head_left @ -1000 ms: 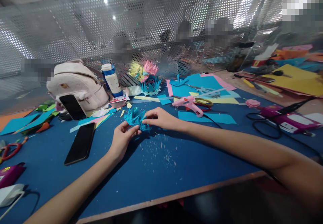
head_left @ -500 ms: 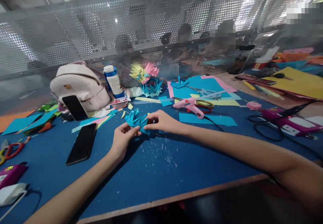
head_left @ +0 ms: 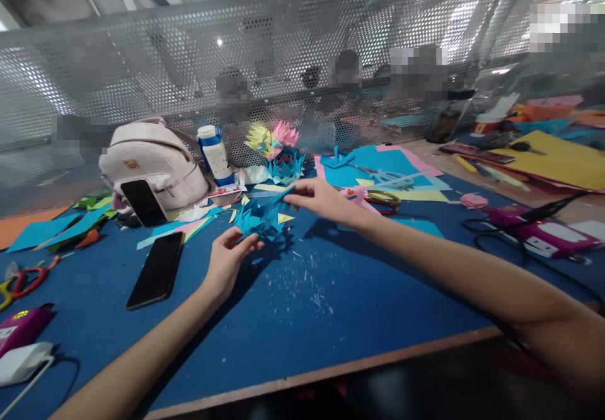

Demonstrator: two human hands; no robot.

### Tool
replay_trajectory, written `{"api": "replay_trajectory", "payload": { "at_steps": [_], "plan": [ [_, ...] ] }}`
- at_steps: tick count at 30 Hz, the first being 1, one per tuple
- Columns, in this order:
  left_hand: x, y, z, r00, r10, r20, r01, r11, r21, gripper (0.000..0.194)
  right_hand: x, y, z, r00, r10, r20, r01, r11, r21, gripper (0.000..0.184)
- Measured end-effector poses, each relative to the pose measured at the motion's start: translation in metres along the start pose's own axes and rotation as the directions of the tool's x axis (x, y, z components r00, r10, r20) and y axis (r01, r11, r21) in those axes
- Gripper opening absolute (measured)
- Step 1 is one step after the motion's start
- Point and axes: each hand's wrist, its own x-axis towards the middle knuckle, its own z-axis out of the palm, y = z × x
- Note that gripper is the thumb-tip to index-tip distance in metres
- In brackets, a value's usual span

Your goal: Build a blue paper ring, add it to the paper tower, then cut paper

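A spiky blue paper flower [head_left: 258, 219] is held just above the blue table, its folded points fanning outward. My left hand [head_left: 229, 255] grips its near left side, thumb and fingers closed around the lower edge. At the flower's upper right, my right hand [head_left: 321, 200] pinches a blue paper strip [head_left: 282, 195] between thumb and fingertips. Whether that strip is joined to the flower I cannot tell. A pink glue gun [head_left: 360, 198] lies beyond my right hand, partly hidden by it. Small yellow paper scraps [head_left: 285, 218] lie close by.
Behind stand finished paper flowers [head_left: 286, 158], a bottle [head_left: 215, 155] and a pale backpack [head_left: 151, 161]. A black phone [head_left: 155, 270] lies left, with scissors [head_left: 26, 281] further out. Blue sheets [head_left: 392, 160] and a purple device with cables [head_left: 543, 231] are right. A perforated metal screen [head_left: 165, 79] closes the back.
My right hand has moved up and to the right, away from my left hand, drawing the blue strip outward. My left hand keeps hold of the flower. More of the flower's right side shows.
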Motion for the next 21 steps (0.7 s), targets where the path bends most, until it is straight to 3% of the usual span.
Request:
{"api": "replay_trajectory", "payload": {
  "at_steps": [1, 3, 6, 9, 13, 15, 18, 21],
  "plan": [
    [0.001, 0.0, -0.001, 1.0, 0.002, -0.005, -0.002, 1.0, -0.006, 0.039, 0.0, -0.001, -0.005, 1.0, 0.005, 0.0, -0.005, 1.0, -0.029, 0.026],
    [0.003, 0.0, -0.003, 1.0, 0.001, -0.013, -0.002, 1.0, -0.013, 0.041, -0.007, 0.001, -0.008, 0.992, 0.066, 0.111, -0.061, 0.997, -0.043, 0.026],
    [0.005, -0.001, -0.004, 1.0, -0.007, -0.029, 0.007, 1.0, -0.007, 0.043, -0.028, 0.012, 0.0, 0.934, 0.201, 0.296, -0.194, 0.98, -0.052, 0.025],
    [0.006, -0.001, -0.006, 0.999, -0.02, -0.047, 0.02, 1.0, -0.003, 0.043, -0.051, 0.018, -0.001, 0.915, 0.249, 0.317, -0.225, 0.968, -0.111, 0.042],
    [0.008, 0.0, -0.007, 0.997, -0.034, -0.063, 0.032, 0.999, -0.027, 0.046, -0.075, 0.013, -0.039, 0.891, 0.306, 0.336, -0.233, 0.942, -0.239, 0.032],
    [0.009, 0.0, -0.007, 0.997, -0.042, -0.07, 0.039, 0.998, -0.044, 0.047, -0.086, 0.013, -0.067, 0.884, 0.349, 0.312, -0.259, 0.92, -0.295, 0.04],
    [0.012, -0.001, -0.007, 0.996, -0.06, -0.069, 0.055, 0.996, -0.075, 0.048, -0.102, 0.022, -0.102, 0.879, 0.461, 0.121, -0.361, 0.809, -0.463, 0.049],
    [0.014, -0.003, -0.007, 0.995, -0.082, -0.062, 0.075, 0.991, -0.108, 0.047, -0.109, 0.035, -0.118, 0.899, 0.43, -0.082, -0.413, 0.771, -0.484, 0.041]
  ]
}}
